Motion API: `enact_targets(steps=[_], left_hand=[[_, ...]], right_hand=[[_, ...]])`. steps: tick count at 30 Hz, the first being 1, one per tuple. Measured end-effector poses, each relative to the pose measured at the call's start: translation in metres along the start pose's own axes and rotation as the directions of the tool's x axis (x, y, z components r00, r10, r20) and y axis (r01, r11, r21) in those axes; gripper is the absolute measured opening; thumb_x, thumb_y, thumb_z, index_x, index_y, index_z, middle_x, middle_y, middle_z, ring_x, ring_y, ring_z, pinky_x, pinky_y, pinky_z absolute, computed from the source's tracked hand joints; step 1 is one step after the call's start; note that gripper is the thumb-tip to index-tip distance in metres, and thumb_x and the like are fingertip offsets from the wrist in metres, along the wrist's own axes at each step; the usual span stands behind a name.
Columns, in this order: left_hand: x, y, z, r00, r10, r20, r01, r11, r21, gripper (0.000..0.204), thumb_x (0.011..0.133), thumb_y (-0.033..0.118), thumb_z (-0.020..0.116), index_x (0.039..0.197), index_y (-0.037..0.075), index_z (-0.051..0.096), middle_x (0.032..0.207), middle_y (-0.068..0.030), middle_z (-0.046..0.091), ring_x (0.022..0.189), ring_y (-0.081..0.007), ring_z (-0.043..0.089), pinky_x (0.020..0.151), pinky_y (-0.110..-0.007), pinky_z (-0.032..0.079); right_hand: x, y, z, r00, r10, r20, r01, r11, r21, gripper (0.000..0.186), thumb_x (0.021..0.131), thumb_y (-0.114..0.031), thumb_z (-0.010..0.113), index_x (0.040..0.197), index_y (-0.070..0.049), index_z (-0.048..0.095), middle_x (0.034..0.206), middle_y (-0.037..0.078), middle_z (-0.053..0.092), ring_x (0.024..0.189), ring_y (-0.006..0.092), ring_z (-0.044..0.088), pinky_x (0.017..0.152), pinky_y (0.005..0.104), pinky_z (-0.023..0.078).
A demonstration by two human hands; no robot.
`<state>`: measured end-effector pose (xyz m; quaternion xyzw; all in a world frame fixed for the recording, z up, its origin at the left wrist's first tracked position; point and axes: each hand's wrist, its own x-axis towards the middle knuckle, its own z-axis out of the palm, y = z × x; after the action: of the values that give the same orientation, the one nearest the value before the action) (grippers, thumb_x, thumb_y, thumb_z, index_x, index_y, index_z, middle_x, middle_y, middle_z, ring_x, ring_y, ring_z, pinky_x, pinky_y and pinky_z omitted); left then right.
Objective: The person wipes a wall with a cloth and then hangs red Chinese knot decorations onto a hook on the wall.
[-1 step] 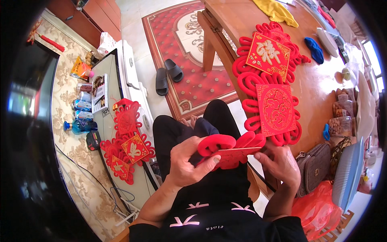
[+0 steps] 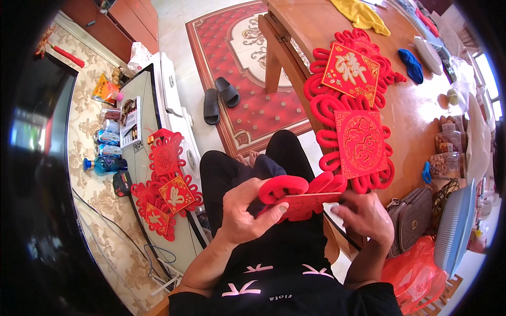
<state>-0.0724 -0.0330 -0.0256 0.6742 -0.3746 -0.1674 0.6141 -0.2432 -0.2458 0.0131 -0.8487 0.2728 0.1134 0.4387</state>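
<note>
Left hand point(image 2: 245, 210) pinches the red looped panel point(image 2: 303, 197) left of the counter point(image 2: 408, 113), apparently steadying it; the curled right hand point(image 2: 369, 218) has shifted slightly at the panel's right end, grip unclear.

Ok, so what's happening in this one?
A person's left hand grips one end of a red looped ornament; the right hand is at the other end, though whether it touches is unclear. Other red ornaments lie on the wooden table at right, more red pieces on the cabinet at left.
</note>
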Motion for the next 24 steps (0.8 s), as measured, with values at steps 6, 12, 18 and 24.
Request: enact_targets(steps=[6, 12, 18, 24], left_hand=[[0.0, -0.006, 0.0, 0.997, -0.062, -0.049, 0.057, 0.993, -0.1, 0.025, 0.079, 0.009, 0.076, 0.1, 0.001, 0.067, 0.078, -0.006, 0.065, 0.067, -0.0127, 0.06, 0.063, -0.025, 0.048], [0.0, -0.002, 0.002, 0.994, -0.09, -0.06, 0.09, 0.996, -0.007, 0.025, 0.08, 0.011, 0.076, 0.102, 0.0, 0.067, 0.081, -0.006, 0.067, 0.07, -0.0117, 0.061, 0.067, -0.025, 0.049], [0.005, 0.011, 0.005, 0.978, -0.177, -0.114, 0.165, 0.981, -0.107, 0.025, 0.08, 0.011, 0.076, 0.102, 0.0, 0.067, 0.083, -0.0071, 0.068, 0.073, -0.0129, 0.064, 0.069, -0.026, 0.05], [0.001, 0.004, 0.009, 0.996, -0.073, -0.052, 0.078, 0.991, 0.105, 0.025, 0.079, 0.009, 0.077, 0.101, 0.001, 0.067, 0.083, -0.0092, 0.067, 0.073, -0.0169, 0.066, 0.069, -0.027, 0.051]], right_hand=[[0.0, 0.006, -0.001, 0.994, -0.082, 0.077, 0.069, 0.984, 0.165, 0.034, 0.086, -0.032, 0.072, 0.092, 0.001, 0.067, 0.062, 0.018, 0.06, 0.062, 0.0313, 0.067, 0.057, 0.0375, 0.05], [0.001, -0.003, 0.012, 0.974, -0.123, -0.192, 0.112, 0.991, -0.071, 0.021, 0.086, -0.024, 0.072, 0.089, -0.004, 0.069, 0.061, 0.018, 0.056, 0.058, 0.0339, 0.062, 0.053, 0.037, 0.047], [-0.01, -0.024, 0.008, 0.868, -0.207, -0.451, 0.348, 0.902, 0.257, 0.016, 0.088, -0.013, 0.066, 0.083, 0.001, 0.07, 0.059, 0.008, 0.064, 0.049, 0.0145, 0.063, 0.047, 0.0268, 0.048], [0.014, -0.068, 0.032, 0.832, -0.497, -0.248, 0.552, 0.789, 0.27, 0.015, 0.084, -0.007, 0.069, 0.095, 0.001, 0.065, 0.069, 0.009, 0.068, 0.059, 0.0169, 0.068, 0.054, 0.027, 0.052]])
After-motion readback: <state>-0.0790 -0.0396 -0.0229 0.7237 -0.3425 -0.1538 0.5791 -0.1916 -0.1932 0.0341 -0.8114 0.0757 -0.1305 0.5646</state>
